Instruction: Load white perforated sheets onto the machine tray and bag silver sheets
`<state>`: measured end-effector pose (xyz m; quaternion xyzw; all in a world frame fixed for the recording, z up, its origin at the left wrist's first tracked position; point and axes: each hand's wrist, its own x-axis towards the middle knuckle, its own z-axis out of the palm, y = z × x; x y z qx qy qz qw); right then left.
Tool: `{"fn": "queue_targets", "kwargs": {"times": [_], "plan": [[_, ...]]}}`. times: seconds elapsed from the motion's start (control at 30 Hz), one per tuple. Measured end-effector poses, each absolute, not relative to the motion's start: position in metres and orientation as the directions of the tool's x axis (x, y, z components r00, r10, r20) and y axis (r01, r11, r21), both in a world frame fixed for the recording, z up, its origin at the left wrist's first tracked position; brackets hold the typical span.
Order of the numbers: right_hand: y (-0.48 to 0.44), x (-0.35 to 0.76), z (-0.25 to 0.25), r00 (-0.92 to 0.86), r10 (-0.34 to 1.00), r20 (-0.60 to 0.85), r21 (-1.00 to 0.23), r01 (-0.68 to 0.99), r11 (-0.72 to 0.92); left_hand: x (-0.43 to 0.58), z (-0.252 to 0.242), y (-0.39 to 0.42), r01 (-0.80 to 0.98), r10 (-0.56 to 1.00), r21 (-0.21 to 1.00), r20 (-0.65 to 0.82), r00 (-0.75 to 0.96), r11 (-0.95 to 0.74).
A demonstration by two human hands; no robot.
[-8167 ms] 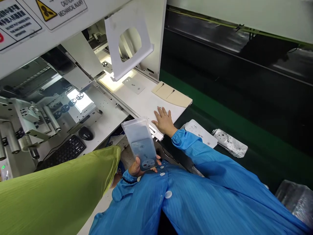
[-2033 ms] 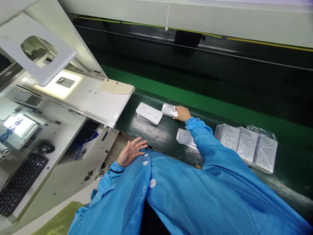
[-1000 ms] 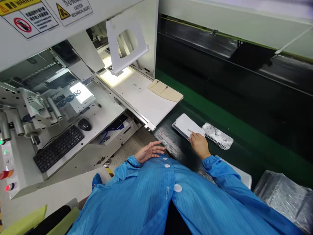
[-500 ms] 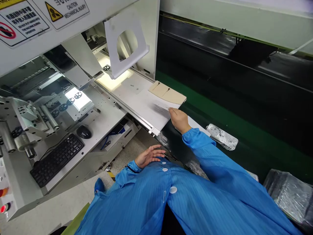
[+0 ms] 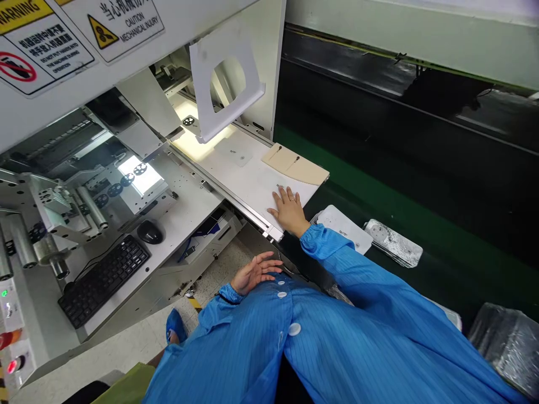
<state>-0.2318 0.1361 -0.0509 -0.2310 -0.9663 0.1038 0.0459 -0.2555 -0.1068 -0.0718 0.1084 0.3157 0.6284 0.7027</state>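
Note:
My right hand [image 5: 288, 210] lies flat, fingers spread, on the white machine feed table [image 5: 248, 185], pressing a thin white sheet whose edge barely shows under the fingers. Another pale sheet [image 5: 233, 151] sits farther up the feed table near the lit window. My left hand [image 5: 254, 272] rests open against my blue coat, holding nothing. A stack of white sheets [image 5: 345, 227] lies on the dark conveyor belt just right of my right wrist, with a silvery packet [image 5: 393, 242] beside it.
A tan guide plate [image 5: 295, 164] sits at the table's far end. A white bracket with a round hole [image 5: 225, 78] hangs above. Keyboard [image 5: 105, 279] and mouse [image 5: 150, 231] lie on the machine shelf at left. Foil-wrapped bundles [image 5: 505, 345] rest at right. A green belt strip [image 5: 379, 202] runs behind.
My right hand took a sheet from the stack on the belt, carried it left onto the feed table and now lies flat on it. My left hand stayed open at my coat.

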Motion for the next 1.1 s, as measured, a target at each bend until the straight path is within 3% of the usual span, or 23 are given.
{"fn": "queue_targets", "kwargs": {"times": [0.57,0.87,1.0,1.1], "plan": [[0.144,-0.240,-0.044,-0.884,0.468,0.000,-0.233,0.455,0.859,-0.255,-0.067,-0.104,-0.772,0.944,0.597,-0.330,0.013,0.219],[0.126,-0.200,-0.019,-0.881,0.453,0.137,-0.261,0.410,0.874,-0.255,-0.071,-0.104,-0.779,0.943,0.583,-0.332,0.033,0.233],[0.138,-0.105,-0.020,-0.778,0.614,0.134,-0.250,0.573,0.781,-0.255,-0.070,-0.098,-0.781,0.937,0.561,-0.339,0.086,0.275],[0.161,0.004,-0.031,-0.547,0.835,0.055,-0.169,0.819,0.548,-0.250,-0.067,-0.092,-0.764,0.922,0.550,-0.358,0.148,0.336]]}}
